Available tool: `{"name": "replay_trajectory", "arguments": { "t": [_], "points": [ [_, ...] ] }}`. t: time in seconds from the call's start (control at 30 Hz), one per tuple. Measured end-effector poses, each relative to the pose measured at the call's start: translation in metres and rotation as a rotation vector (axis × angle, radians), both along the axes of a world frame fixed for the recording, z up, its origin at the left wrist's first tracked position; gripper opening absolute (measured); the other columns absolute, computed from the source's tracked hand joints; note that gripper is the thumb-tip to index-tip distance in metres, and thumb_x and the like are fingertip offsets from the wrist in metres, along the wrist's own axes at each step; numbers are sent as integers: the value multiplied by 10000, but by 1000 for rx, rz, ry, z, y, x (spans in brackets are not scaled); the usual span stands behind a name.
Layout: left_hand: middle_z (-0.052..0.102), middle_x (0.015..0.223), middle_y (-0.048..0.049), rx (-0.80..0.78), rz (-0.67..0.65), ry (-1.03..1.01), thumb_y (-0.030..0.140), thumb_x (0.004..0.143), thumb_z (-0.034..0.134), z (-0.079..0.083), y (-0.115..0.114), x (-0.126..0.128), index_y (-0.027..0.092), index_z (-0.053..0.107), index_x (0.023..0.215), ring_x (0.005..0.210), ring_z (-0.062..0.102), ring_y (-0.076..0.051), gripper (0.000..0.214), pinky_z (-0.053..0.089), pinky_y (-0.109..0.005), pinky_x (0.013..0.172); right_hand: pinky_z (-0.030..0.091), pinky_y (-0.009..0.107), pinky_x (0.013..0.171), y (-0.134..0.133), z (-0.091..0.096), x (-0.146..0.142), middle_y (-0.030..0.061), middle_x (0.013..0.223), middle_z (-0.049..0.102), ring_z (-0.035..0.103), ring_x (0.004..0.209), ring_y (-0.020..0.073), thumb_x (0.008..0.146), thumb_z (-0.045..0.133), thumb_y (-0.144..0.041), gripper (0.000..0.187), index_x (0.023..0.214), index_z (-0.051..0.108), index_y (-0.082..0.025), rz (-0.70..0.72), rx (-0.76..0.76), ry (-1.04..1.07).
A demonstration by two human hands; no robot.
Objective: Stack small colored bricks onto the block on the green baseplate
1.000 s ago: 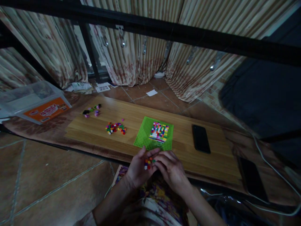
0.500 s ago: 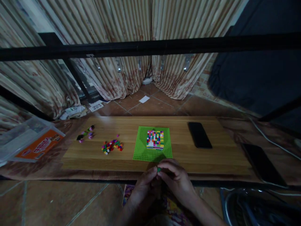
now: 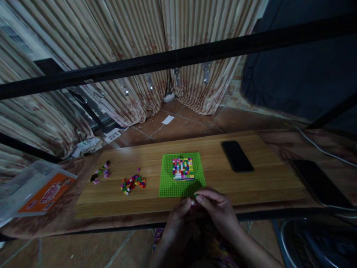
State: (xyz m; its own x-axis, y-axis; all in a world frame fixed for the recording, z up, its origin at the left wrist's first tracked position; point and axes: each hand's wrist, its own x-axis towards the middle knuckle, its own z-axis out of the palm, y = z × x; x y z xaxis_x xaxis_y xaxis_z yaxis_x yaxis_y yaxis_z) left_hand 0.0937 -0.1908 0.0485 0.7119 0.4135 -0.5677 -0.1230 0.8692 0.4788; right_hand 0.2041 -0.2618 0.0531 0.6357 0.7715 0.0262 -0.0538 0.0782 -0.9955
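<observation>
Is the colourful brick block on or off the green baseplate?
On. The multicoloured, square plastic-brick block sits on the green, studded plastic baseplate, whose surface shows all around it.

Right hand [image 3: 219,208] pinches with thumb and forefinger — its forearm [image 3: 252,243] behind the grip; left hand [image 3: 177,219] curls just beside, thumb up.

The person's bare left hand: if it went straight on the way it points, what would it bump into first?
Most likely the bare right hand, with a small green plastic brick at its fingertips; beyond lies the green, studded baseplate. Depth here is unclear.
</observation>
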Motion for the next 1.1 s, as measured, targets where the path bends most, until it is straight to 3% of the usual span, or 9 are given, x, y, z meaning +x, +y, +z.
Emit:
{"name": "replay_trajectory", "arguments": {
  "t": [0.1,0.27,0.43,0.77,0.93,1.1],
  "points": [
    [449,572,43,-32,39,52,326,654,768,-7,2,-1,116,609,701,458,339,-23,268,248,-151,420,505,247,585,13,1,17,-2,724,657,600,614,120,718,714,-327,118,792,736,-239,-147,34,133],
    [414,593,56,-49,4,64,366,662,759,-14,1,-13,119,593,747,444,256,-6,309,148,-134,380,517,274,587,52,-10,55,16,703,704,614,616,140,586,785,-353,208,743,746,-222,-250,6,177],
    [434,629,49,-48,-18,81,361,668,758,-15,4,-22,119,596,788,453,245,-1,315,152,-130,383,495,281,548,79,-20,67,12,625,687,595,555,140,532,788,-373,234,675,729,-197,-218,-31,142],
    [430,621,49,-81,-22,56,355,683,746,-28,11,-28,123,593,787,443,243,-5,298,122,-143,374,442,246,562,89,-32,83,-5,635,656,563,571,119,583,761,-313,166,666,695,-186,-80,-14,-57],
    [426,615,51,-113,-12,73,351,683,745,-27,10,-28,121,595,778,445,243,-5,290,128,-139,382,437,244,554,87,-28,80,-11,642,654,556,566,114,571,780,-332,205,690,694,-189,-69,-11,-5],
    [449,630,41,-133,-13,72,339,688,743,-24,12,-29,120,597,779,456,276,-4,278,150,-134,392,456,262,547,84,-24,74,-3,629,652,547,541,119,616,737,-464,295,710,689,-188,-117,-33,84]
  ]
}}
